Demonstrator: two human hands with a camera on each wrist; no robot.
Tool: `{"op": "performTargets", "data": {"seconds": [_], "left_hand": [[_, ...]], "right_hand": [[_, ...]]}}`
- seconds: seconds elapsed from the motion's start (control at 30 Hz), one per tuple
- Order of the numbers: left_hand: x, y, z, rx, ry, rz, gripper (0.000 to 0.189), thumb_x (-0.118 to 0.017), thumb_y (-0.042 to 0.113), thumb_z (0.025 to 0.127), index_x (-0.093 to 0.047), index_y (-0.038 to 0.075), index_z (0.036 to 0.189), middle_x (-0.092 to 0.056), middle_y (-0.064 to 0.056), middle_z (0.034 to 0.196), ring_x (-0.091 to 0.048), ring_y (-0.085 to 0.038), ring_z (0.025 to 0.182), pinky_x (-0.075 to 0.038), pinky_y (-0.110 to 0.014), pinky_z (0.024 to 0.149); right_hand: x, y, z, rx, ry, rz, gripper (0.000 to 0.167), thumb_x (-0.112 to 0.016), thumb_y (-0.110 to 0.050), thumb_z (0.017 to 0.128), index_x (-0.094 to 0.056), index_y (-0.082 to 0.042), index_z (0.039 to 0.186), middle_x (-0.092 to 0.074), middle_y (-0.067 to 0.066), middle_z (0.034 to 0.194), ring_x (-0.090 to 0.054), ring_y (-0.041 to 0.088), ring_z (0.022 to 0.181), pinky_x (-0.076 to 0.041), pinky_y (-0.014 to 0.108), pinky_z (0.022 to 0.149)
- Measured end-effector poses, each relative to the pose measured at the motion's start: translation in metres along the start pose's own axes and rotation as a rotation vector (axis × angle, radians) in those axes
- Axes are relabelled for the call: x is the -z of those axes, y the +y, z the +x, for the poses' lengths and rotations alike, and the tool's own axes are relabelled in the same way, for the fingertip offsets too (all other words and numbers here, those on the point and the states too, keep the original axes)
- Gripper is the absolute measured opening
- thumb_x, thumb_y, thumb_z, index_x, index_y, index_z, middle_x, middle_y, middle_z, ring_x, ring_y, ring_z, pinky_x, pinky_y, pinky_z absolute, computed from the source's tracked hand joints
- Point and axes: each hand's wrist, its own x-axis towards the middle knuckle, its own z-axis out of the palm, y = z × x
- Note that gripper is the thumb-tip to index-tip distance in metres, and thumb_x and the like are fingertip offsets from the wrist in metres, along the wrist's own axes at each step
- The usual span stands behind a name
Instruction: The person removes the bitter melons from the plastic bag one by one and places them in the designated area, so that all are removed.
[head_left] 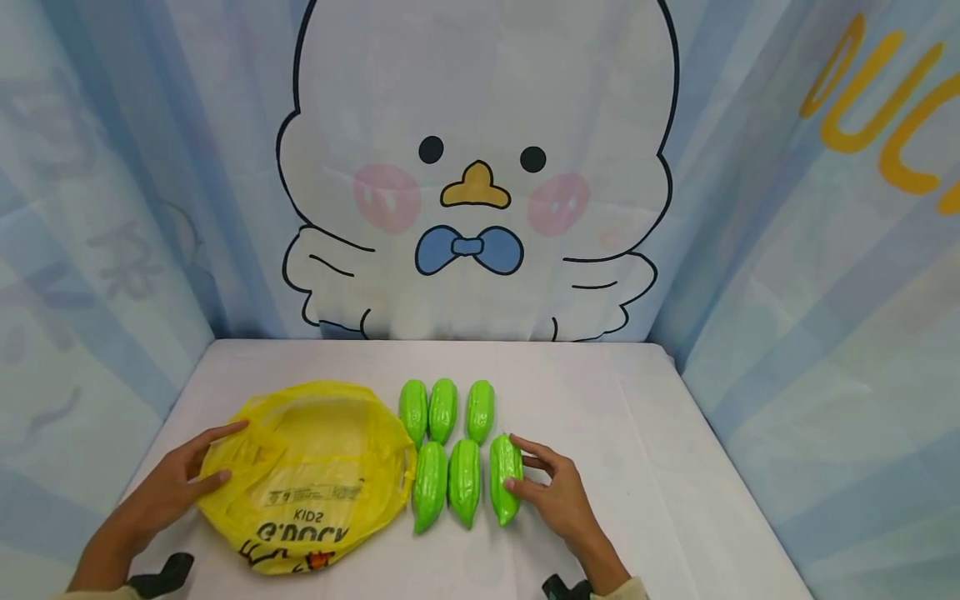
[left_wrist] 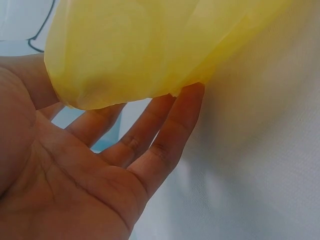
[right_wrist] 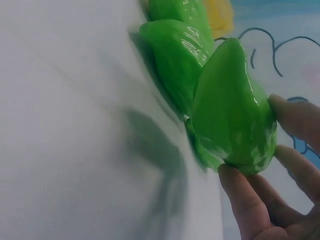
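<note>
A yellow plastic bag [head_left: 322, 467] with dark print lies on the left of the table, bulging, its open rim toward the right. My left hand [head_left: 168, 479] holds the bag's left edge, thumb and fingers spread around it. In the left wrist view its fingertips are hidden behind the yellow film [left_wrist: 140, 50]. My right hand [head_left: 558, 492] pinches a glossy green ribbed toy fruit [head_left: 505, 481] between thumb and fingers, at the right end of the front row. Its pointed end faces me. In the right wrist view the held green fruit [right_wrist: 230, 115] stands off the table.
Two more green fruits [head_left: 464, 483] lie in the front row beside the held one. Behind them is a row of three similar fruits [head_left: 480, 411]. The white table [head_left: 637, 433] meets a cartoon-printed curtain [head_left: 480, 300] at its back edge.
</note>
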Motion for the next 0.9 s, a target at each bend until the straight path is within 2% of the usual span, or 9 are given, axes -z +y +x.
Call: {"op": "performTargets", "data": {"seconds": [0.2, 0.53, 0.73, 0.9], "left_hand": [[0.000, 0.000, 0.000, 0.014, -0.001, 0.000, 0.070, -0.059, 0.029, 0.111, -0.026, 0.002, 0.167, -0.017, -0.035, 0.172, -0.021, -0.066, 0.150, -0.028, -0.088, 0.108], [0.000, 0.002, 0.000, -0.018, -0.003, 0.014, 0.067, -0.056, 0.027, 0.112, -0.026, 0.004, 0.167, -0.020, -0.037, 0.170, -0.027, -0.065, 0.147, -0.036, -0.082, 0.106], [0.000, 0.005, 0.000, 0.011, -0.006, 0.024, 0.070, -0.056, 0.030, 0.112, -0.024, 0.004, 0.168, -0.018, -0.035, 0.172, -0.031, -0.065, 0.147, -0.038, -0.080, 0.107], [0.001, 0.011, -0.001, 0.060, 0.003, 0.033, 0.074, -0.058, 0.036, 0.111, -0.023, 0.007, 0.169, -0.014, -0.035, 0.173, -0.033, -0.068, 0.146, -0.034, -0.085, 0.108]], "right_hand": [[-0.003, 0.010, 0.003, -0.005, 0.008, -0.023, 0.063, -0.089, -0.007, 0.084, -0.069, -0.020, 0.142, -0.065, 0.006, 0.149, -0.063, 0.031, 0.132, -0.063, 0.032, 0.098], [-0.004, 0.016, 0.005, -0.027, -0.006, -0.067, 0.063, -0.086, -0.007, 0.088, -0.067, -0.020, 0.146, -0.061, 0.009, 0.152, -0.060, 0.035, 0.137, -0.062, 0.030, 0.100], [-0.004, 0.018, 0.008, -0.021, -0.012, -0.094, 0.062, -0.084, -0.008, 0.090, -0.066, -0.022, 0.147, -0.061, 0.008, 0.153, -0.060, 0.035, 0.138, -0.062, 0.030, 0.100], [-0.004, 0.019, 0.009, -0.012, -0.013, -0.124, 0.063, -0.084, -0.012, 0.091, -0.063, -0.023, 0.150, -0.061, 0.008, 0.154, -0.060, 0.035, 0.138, -0.062, 0.034, 0.102]]}}
